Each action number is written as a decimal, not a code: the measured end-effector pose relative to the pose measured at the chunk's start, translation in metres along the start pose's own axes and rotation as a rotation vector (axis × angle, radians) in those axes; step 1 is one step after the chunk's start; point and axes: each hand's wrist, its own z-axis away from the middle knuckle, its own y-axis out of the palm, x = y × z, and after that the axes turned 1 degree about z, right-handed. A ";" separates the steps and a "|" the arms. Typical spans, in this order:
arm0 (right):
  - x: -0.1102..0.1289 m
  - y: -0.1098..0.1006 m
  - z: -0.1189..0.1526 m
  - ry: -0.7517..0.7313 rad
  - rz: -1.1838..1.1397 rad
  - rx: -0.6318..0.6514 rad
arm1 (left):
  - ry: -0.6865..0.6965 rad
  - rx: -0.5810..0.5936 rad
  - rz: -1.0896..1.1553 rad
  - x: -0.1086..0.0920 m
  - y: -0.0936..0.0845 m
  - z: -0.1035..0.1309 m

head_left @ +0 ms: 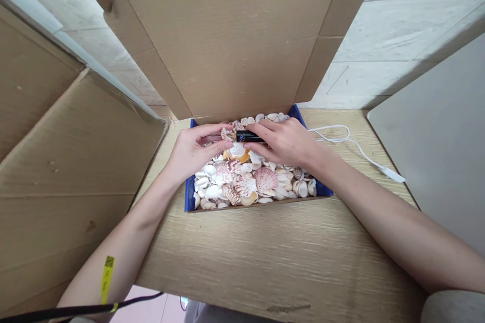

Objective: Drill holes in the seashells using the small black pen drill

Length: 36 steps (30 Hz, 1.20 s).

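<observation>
Pinching a shell [226,134] (probably light and brittle, best held by its rim), the left hand [191,151] faced the right hand [290,141], which gripped a black tube [246,136].

Both hands [284,139] meet at a black cylinder [247,136] above a box of seashells [244,181].

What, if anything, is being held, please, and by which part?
The left grip pinches a small speckled shell, apparently by its edge; the right grip holds a black cylindrical tool by the end away from that shell.
</observation>
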 end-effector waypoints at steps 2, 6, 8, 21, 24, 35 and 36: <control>0.000 0.000 0.000 -0.002 0.002 0.007 | 0.020 0.008 -0.040 -0.001 0.000 0.000; -0.001 0.001 0.000 -0.004 0.015 -0.003 | 0.029 0.017 -0.094 0.000 0.000 0.000; -0.002 0.002 0.001 -0.015 0.016 -0.023 | 0.023 0.015 -0.101 0.001 0.000 0.000; -0.012 0.006 -0.003 0.113 0.075 -0.314 | -0.014 -0.050 -0.088 0.002 0.000 -0.003; -0.011 0.005 -0.003 0.133 0.053 -0.263 | -0.003 -0.057 -0.072 0.004 -0.001 -0.003; -0.009 0.005 -0.004 0.086 0.032 -0.190 | 0.004 -0.009 -0.023 0.003 0.000 -0.003; -0.009 0.005 -0.004 0.082 0.031 -0.193 | 0.002 -0.006 -0.028 0.002 0.000 -0.002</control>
